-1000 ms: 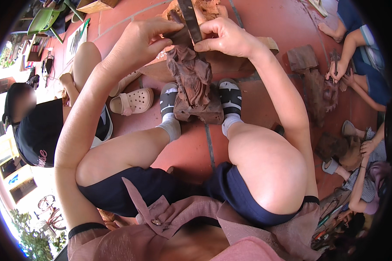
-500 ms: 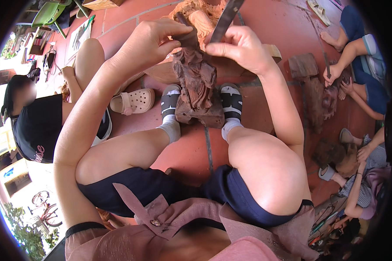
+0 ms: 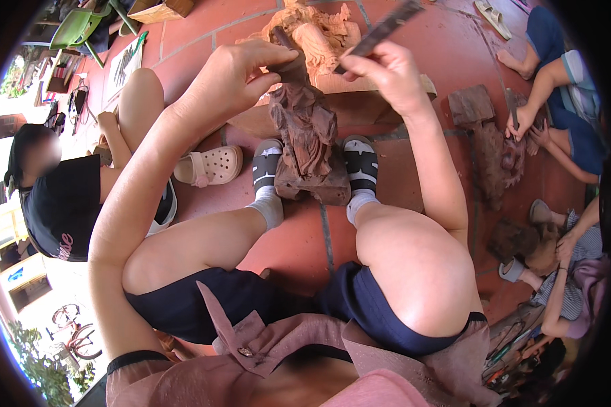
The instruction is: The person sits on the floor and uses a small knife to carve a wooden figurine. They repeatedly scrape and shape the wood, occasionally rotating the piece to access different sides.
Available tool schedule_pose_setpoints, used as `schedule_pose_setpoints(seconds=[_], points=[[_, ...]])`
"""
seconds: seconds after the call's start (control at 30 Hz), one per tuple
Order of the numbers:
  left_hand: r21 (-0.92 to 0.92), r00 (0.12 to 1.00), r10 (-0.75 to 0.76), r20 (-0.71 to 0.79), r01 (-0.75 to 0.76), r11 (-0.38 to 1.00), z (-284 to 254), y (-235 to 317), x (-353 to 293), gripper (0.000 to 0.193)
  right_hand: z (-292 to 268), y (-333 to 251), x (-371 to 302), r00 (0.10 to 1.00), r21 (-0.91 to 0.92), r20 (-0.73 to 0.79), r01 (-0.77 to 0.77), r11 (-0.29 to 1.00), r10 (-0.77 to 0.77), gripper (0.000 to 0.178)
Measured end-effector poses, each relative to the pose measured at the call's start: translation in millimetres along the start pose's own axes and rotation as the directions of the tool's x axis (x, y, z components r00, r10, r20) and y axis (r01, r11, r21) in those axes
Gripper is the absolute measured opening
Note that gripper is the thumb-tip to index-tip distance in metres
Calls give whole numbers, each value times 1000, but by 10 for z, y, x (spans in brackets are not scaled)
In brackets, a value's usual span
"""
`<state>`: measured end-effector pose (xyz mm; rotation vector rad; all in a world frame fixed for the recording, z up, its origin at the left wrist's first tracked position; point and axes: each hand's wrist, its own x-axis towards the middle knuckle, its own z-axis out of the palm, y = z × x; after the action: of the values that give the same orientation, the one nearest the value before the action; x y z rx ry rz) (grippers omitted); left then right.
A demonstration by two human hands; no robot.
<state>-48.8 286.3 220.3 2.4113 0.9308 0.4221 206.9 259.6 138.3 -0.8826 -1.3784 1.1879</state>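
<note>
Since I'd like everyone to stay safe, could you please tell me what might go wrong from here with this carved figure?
1. The dark, flat, bar-shaped tool in the right hand might slip and strike the left hand, whose fingers are at the top of the dark brown carved wooden figure.
2. The figure stands between the black-and-white strapped sandals, so it could land on one if it tipped.

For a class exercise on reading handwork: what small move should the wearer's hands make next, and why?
Probably the right hand should bring its dark flat tool leftward to the top of the carved figure: the tool is clear of the wood, while the left hand grips the figure near its top.
</note>
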Motion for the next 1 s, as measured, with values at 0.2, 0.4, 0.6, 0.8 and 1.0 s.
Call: schedule_pose_setpoints(seconds=[0.2,0.4,0.6,0.8,1.0], points=[[3,1000,-11,11,11,1000,-24,44,15,41,-55,133,-254,990,341,-52,-104,934,129,7],[-16,1000,-7,4,7,1000,-15,32,8,41,198,-109,-219,999,97,10,-49,994,49,9],[-9,999,-44,25,44,999,-32,41,12,41,469,-10,-200,973,-336,49,230,913,-227,17],[-11,999,35,-8,-36,999,7,-40,-1,41,501,-229,-222,998,-350,33,-32,936,46,16],[14,995,94,-43,-93,996,26,-72,8,41,514,-184,-138,994,-480,61,107,870,-88,15]])
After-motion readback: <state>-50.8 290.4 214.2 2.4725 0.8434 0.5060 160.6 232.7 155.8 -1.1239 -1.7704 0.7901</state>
